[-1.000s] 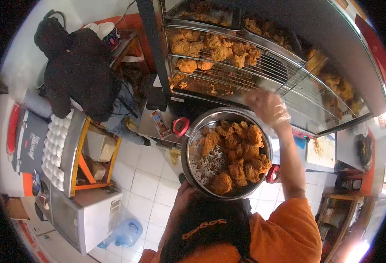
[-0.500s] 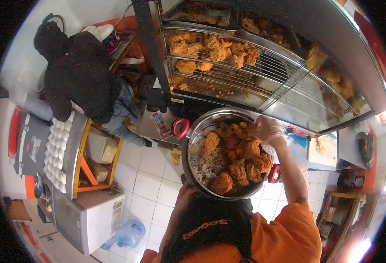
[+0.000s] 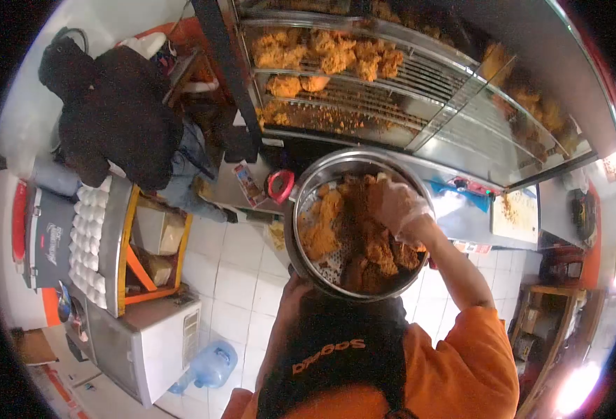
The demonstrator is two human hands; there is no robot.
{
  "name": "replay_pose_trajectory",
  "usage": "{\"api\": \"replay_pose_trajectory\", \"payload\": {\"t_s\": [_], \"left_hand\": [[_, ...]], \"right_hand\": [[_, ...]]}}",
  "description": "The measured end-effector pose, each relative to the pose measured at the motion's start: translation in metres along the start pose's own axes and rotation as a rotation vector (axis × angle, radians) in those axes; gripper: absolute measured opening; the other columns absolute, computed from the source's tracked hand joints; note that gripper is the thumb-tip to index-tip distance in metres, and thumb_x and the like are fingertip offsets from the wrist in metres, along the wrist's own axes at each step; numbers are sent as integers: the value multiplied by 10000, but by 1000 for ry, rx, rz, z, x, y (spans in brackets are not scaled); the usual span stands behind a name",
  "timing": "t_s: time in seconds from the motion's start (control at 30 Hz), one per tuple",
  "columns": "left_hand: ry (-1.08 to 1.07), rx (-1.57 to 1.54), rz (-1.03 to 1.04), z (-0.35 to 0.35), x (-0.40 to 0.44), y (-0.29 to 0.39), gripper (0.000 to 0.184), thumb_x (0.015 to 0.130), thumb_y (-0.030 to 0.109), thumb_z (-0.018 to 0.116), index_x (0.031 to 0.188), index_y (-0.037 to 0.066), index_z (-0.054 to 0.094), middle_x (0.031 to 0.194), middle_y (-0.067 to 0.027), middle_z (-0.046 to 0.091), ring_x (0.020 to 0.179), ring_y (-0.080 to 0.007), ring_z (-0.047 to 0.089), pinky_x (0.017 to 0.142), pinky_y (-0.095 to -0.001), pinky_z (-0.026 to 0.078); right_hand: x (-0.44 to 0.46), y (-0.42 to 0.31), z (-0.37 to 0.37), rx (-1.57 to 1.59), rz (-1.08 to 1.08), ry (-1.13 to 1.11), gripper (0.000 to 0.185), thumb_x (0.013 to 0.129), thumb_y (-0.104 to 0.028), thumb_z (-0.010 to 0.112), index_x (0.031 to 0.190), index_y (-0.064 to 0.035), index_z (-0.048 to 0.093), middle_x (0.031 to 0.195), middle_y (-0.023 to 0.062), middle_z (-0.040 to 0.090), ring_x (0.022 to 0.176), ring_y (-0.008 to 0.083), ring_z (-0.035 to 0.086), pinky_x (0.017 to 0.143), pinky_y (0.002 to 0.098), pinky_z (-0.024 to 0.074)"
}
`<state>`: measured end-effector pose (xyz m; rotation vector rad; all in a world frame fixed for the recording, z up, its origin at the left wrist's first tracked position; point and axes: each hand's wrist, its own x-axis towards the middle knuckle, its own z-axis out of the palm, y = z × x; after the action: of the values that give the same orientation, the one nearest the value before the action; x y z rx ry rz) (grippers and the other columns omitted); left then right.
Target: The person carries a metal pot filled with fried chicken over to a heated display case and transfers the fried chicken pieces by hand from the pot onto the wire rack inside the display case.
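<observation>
A round metal pot [image 3: 309, 274] is close against my body, with a perforated bottom showing between pieces of fried chicken [image 3: 380, 254]. My left hand [image 3: 294, 293] grips the pot low on its near left side; its fingers are partly hidden behind the wall. Inside the pot, my right hand [image 3: 400, 211], in a clear plastic glove, reaches down over the chicken at the upper right. Its fingers are blurred, so I cannot see whether they grip a piece. More chicken lies along the pot's left side. A red handle [image 3: 280, 186] is beside the upper left rim.
Ahead stands a glass display cabinet with wire racks [image 3: 419, 94] carrying fried chicken [image 3: 332, 50]. A cutting board [image 3: 516, 218] with crumbs lies to the right. At left, a person in dark clothes [image 3: 119, 119] sits near a metal-topped table [image 3: 120, 244]. A blue water jug [image 3: 215, 363] rests on the floor.
My right hand has moved left and inward from the pot's right rim, over the chicken. Chicken at the pot's left has shifted. The pot sits slightly higher in view.
</observation>
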<state>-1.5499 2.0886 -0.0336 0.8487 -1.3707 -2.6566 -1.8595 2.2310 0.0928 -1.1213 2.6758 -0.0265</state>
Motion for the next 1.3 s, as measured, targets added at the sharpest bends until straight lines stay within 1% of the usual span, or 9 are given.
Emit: {"api": "replay_pose_trajectory", "payload": {"t_s": [0.07, 0.1, 0.2, 0.3, 0.47, 0.53, 0.63, 0.8, 1.3], "left_hand": [[38, -50, -30, 11, -1, 11, 498, 942, 117, 581, 1424, 43, 481, 1261, -102, 623, 1080, -234, 630, 924, -391, 528], [58, -75, -42, 14, -4, 13, 501, 942, 115, 584, 1427, 44, 479, 1261, -98, 626, 1078, -230, 631, 922, -388, 527], [46, -153, -89, 9, -4, 3, 514, 945, 107, 591, 1440, 50, 470, 1302, -102, 622, 1115, -231, 631, 931, -380, 527], [47, -255, -72, 10, -3, -2, 504, 943, 111, 601, 1427, 35, 483, 1296, -105, 631, 1132, -237, 628, 941, -365, 520], [25, -7, -6, -7, 8, -18, 482, 932, 137, 613, 1386, 5, 515, 1239, -109, 659, 1107, -219, 632, 950, -356, 506], [10, 29, 43, -17, 13, -33, 485, 923, 145, 620, 1375, 1, 522, 1222, -111, 666, 1093, -212, 632, 952, -352, 500], [-33, -153, -132, -3, 2, -3, 486, 905, 149, 617, 1362, 5, 531, 1215, -109, 665, 1083, -214, 622, 964, -333, 480], [61, 192, -10, -17, 8, -22, 474, 905, 138, 602, 1357, 12, 535, 1199, -97, 672, 1068, -210, 624, 954, -332, 485], [21, -232, -103, 2, 3, -2, 452, 949, 105, 595, 1391, 38, 525, 1269, -99, 648, 1071, -240, 653, 900, -380, 544]], "right_hand": [[-3, 12, 5, -156, -181, 82, 461, 979, -318, 631, 1342, -42, 566, 1062, 176, 726, 865, 332, 721, 784, 436, 582], [5, -10, -44, 385, 51, -234, 493, 959, -301, 676, 1356, -31, 559, 1105, 155, 732, 910, 300, 722, 814, 417, 581], [22, 34, -27, 1340, -31, -45, 603, 920, -269, 755, 1396, 5, 507, 1324, 125, 649, 1123, 226, 660, 959, 353, 535], [59, 26, -57, 1379, 23, 357, 629, 955, -315, 713, 1438, 7, 470, 1332, 135, 637, 1157, 266, 643, 1001, 325, 498], [116, 56, -98, 838, 330, 887, 705, 966, -533, 628, 1454, -44, 485, 1391, 227, 599, 1247, 358, 604, 1040, 420, 481], [116, 37, -133, 866, 598, 789, 649, 986, -507, 606, 1439, -53, 500, 1410, 248, 581, 1297, 388, 569, 1069, 430, 459], [182, 89, -111, 585, 426, 983, 494, 973, -414, 596, 1344, -88, 605, 1347, 212, 626, 1267, 398, 577, 1049, 450, 461], [279, 161, -110, -3, 420, 1012, 439, 994, -407, 543, 1311, -126, 657, 1399, 174, 606, 1305, 381, 551, 1087, 491, 438], [255, 172, -108, -570, 170, 270, 651, 1060, -496, 371, 1459, 11, 464, 1336, 273, 606, 1248, 433, 576, 1046, 507, 480]]}}
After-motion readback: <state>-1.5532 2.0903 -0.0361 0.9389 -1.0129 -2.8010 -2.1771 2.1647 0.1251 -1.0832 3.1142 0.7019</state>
